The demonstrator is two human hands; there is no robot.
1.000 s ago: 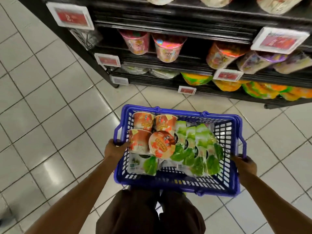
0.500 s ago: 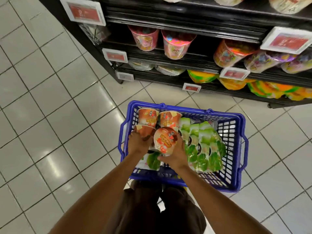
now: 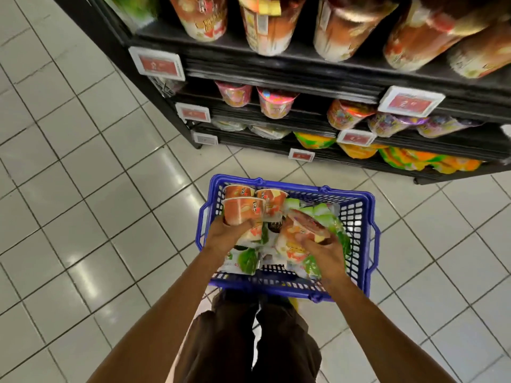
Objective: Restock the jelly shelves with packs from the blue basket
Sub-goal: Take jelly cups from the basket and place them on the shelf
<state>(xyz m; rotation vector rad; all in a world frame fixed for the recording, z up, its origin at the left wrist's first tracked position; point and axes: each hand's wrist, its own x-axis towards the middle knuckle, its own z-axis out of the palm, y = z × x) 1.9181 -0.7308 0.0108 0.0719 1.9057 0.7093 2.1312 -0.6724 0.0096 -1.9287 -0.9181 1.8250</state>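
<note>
Two hands are inside the blue basket (image 3: 367, 244), apart from one another, each closed round its own pack. The left hand (image 3: 225, 237) grips an orange jelly cup (image 3: 243, 212) from below, its fingers curled round the base, at the left side of the basket. Just beyond this cup, two more orange cups (image 3: 272, 199) stand in the far-left corner. The right hand (image 3: 325, 252) grips a second orange pack (image 3: 300, 230), tilted, with its dark red lid turned up and to the right. Whether either pack is clear of the contents beneath cannot be told.

Green packs (image 3: 249, 261) lie across the basket bottom, under and between both hands. The basket sits low over the tiled floor (image 3: 83, 189), between the person's dark trousers (image 3: 243, 341) and the black shelves (image 3: 276, 71).

The shelves carry several tiers of jelly tubs and pouches; those on the top tier are blurred. Red price tags (image 3: 160, 63) are fixed along the shelf edges
</note>
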